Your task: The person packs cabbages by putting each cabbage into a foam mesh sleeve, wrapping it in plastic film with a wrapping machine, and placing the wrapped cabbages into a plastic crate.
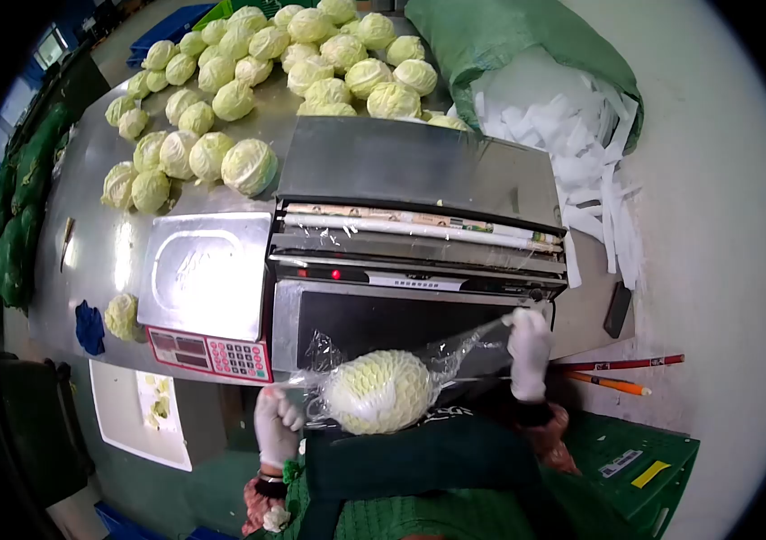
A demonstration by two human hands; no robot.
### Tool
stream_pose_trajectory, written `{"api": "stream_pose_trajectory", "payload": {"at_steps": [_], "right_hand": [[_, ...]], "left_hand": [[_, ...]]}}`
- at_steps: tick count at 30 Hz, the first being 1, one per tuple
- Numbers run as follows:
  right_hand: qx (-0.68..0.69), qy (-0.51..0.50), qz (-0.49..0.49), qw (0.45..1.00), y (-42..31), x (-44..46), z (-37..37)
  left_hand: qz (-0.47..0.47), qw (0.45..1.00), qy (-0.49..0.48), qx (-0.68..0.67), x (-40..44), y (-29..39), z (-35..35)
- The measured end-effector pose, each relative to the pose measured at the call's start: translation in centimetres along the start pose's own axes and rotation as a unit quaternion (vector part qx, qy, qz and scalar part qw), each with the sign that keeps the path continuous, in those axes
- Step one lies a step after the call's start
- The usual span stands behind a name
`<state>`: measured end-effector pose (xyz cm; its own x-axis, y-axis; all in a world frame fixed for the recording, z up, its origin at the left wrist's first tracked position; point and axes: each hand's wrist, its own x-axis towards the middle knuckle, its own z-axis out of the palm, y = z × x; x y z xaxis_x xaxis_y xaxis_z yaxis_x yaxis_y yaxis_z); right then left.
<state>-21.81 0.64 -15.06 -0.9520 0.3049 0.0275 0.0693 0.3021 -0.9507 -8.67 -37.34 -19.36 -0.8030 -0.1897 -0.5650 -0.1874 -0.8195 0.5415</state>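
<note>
A pale green cabbage (381,393) in a white foam net sits close to my body, at the front edge of the film-wrapping machine (419,162). Clear plastic film (466,353) lies around it and stretches out to both sides. At its left, my gloved left hand (276,423) is closed on one gathered end of the film. My gloved right hand (528,353), raised higher on the other side, grips the opposite end near the machine's right front corner. The machine's dark front plate (383,326) lies behind the cabbage.
A scale (206,279) stands left of the machine, with a single cabbage (121,317) and a blue cloth (90,327) beside it. Many cabbages (248,167) cover the back. A green sack (509,36) spills white foam nets (549,108). Below left is a white bin (126,441).
</note>
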Motion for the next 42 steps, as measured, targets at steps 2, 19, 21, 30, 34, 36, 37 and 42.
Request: {"api": "stream_pose_trajectory", "payload": {"at_steps": [2,19,21,30,34,36,37,42], "right_hand": [[-0.197,0.023,-0.180,0.963,0.0,0.8,4.7],[0.070,-0.223,-0.552,0.800,-15.0,-3.7,15.7],[0.087,-0.406,-0.418,0.808,-13.7,-5.6,15.5],[0.224,-0.663,0.212,0.682,-6.6,-12.9,9.5],[0.505,-0.412,0.216,0.727,2.4,-18.3,4.8],[0.548,-0.249,0.242,0.761,-0.2,-23.2,0.6],[0.655,-0.215,0.340,0.640,-4.9,-26.0,-2.0],[0.318,-0.022,-0.053,0.946,-4.0,-31.5,-8.7]], "left_hand": [[-0.046,0.989,0.045,0.130,0.6,-1.0,2.5],[-0.036,0.741,-0.563,0.363,2.9,2.3,10.0],[0.156,0.701,-0.562,0.410,2.4,2.3,9.7],[0.235,0.740,-0.483,0.405,-1.6,2.0,12.3],[0.057,0.488,-0.761,0.423,-4.5,-2.1,12.7],[-0.034,0.608,-0.693,0.386,-6.7,-4.2,10.9],[-0.061,0.668,-0.640,0.375,-7.7,-5.4,9.8],[-0.144,0.804,-0.498,0.292,-11.1,-15.3,10.7]]}}
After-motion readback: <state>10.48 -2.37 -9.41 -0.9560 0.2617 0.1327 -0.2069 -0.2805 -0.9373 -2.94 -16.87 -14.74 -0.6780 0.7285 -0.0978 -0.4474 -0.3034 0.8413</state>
